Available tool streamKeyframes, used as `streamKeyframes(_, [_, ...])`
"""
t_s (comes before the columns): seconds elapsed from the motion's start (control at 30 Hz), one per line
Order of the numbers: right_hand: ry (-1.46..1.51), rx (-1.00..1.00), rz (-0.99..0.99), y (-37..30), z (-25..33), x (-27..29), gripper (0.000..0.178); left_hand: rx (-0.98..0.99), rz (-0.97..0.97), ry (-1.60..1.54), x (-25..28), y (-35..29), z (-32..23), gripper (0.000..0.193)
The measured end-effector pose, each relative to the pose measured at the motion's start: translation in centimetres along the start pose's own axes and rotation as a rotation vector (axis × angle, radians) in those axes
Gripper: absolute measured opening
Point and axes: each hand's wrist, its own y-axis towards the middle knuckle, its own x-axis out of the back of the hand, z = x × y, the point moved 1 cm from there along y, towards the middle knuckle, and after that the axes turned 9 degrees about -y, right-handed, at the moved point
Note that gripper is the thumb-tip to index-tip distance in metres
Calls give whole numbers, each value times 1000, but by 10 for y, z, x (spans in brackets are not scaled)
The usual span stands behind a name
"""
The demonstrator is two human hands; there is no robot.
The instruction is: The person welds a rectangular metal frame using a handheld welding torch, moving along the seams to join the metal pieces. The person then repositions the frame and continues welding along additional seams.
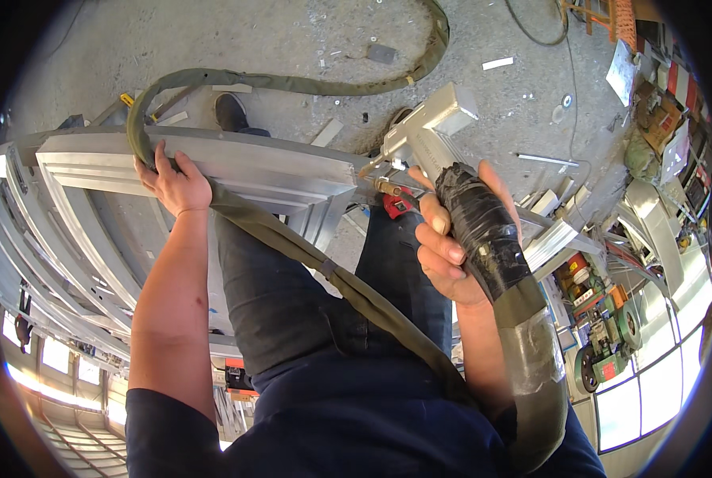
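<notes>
My right hand [451, 247] is wrapped round the black-taped handle of a handheld laser welding gun [487, 219]. Its silver head tilts up, and a thin nozzle points left, near the right end of a grey metal frame [268, 171]. An olive-sheathed hose [292, 247] runs from the handle down past my body, across my lap and up to the left. My left hand [176, 182] grips that hose over the frame's left part, thumb and fingers partly spread around it. Whether the palm also touches the frame is hidden.
More long metal profiles [93, 239] curve along the left. The hose loops over the concrete floor [292, 40], where scraps and offcuts lie. A green machine [611, 338] and stacked clutter stand to the right. My legs are under the frame and hose.
</notes>
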Motion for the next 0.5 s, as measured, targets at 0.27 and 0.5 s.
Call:
streamKeyframes(0.27, [46,16,87,10,3,24,79,14,14,25,0,1,5,43])
streamKeyframes(0.5, [81,24,107,17,5,36,78,36,15,2,1,2,2,44])
